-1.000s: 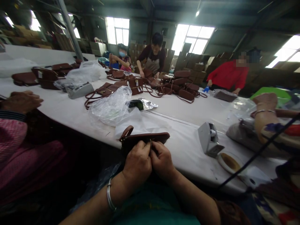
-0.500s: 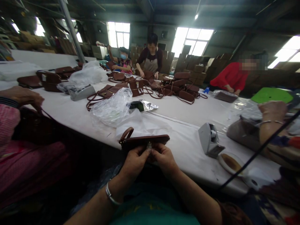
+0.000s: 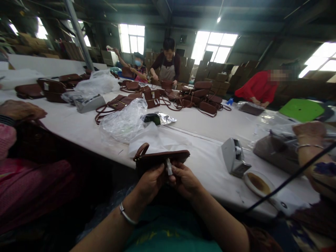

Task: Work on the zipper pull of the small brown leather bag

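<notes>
A dark brown pouch (image 3: 157, 158) with a zip along its top edge and a small loop strap at its left end is held upright at the table's near edge. My left hand (image 3: 151, 182) is closed on the pouch's near side. My right hand (image 3: 187, 179) is closed on the same side, a little further right. Between the two hands a small whitish, wrapped piece (image 3: 169, 167) shows against the pouch, its lower end by my right fingers. White sheets (image 3: 160, 138) lie just behind the pouch.
Clear plastic (image 3: 124, 120) and brown bags (image 3: 202, 96) lie beyond. A tape dispenser (image 3: 235, 157) and a tape roll (image 3: 258, 183) are at the right. Co-workers' hands (image 3: 22, 110) (image 3: 309, 134) are at both sides; people stand behind the table.
My fingers have moved apart, and more of the whitish piece shows between them. At the back left, a person has raised an arm. The hand at the right has shifted slightly.
</notes>
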Demonstrator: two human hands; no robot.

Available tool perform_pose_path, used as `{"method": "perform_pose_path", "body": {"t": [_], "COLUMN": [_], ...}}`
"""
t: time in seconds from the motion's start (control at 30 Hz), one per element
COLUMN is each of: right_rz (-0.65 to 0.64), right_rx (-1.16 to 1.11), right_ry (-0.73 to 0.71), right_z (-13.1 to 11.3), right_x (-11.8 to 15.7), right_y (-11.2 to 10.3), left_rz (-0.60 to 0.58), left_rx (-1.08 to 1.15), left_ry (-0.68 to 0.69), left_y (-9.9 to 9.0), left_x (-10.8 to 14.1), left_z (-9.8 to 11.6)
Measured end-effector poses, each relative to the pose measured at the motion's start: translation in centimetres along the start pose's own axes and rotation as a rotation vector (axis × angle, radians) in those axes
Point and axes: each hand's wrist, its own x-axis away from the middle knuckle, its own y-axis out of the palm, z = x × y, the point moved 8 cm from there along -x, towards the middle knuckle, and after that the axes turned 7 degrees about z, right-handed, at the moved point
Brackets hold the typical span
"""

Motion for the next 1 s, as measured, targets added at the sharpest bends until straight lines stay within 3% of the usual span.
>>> {"method": "perform_pose_path", "body": {"t": [0.1,0.27,0.43,0.57,0.63,0.77,0.83,0.9,1.0], "right_rz": [0.013,-0.007,-0.024,-0.005,-0.005,0.046,0.127,0.286,0.756], "right_rx": [-0.028,-0.043,0.002,0.040,0.112,0.488,0.645,0.770,0.993], "right_ry": [0.037,0.071,0.020,-0.027,-0.057,-0.199,-0.323,-0.479,-0.719], "right_z": [0.1,0.5,0.4,-0.1,-0.3,-1.4,-3.5,-7.6,-16.7], "right_x": [-0.2,-0.2,0.0,0.1,0.4,1.2,1.6,2.3,5.5], "right_y": [-0.6,-0.8,-0.6,-0.4,-0.1,-0.4,-1.9,-4.9,-11.6], "left_rz": [-0.034,0.005,-0.021,-0.080,-0.088,-0.102,-0.079,-0.053,0.082], "left_rx": [-0.014,0.082,0.209,0.258,0.249,0.215,0.221,0.181,0.090], "left_ry": [-0.016,-0.120,-0.260,-0.252,-0.228,-0.207,-0.260,-0.364,-0.395], "left_y": [0.5,0.4,0.5,0.5,0.4,0.7,0.6,0.2,-1.5], "left_x": [-0.1,-0.3,-0.8,-1.1,-1.2,-1.2,-1.3,-1.4,-2.4], "left_z": [-0.4,-1.4,-2.8,-3.1,-3.0,-2.5,-2.3,-2.4,-1.6]}}
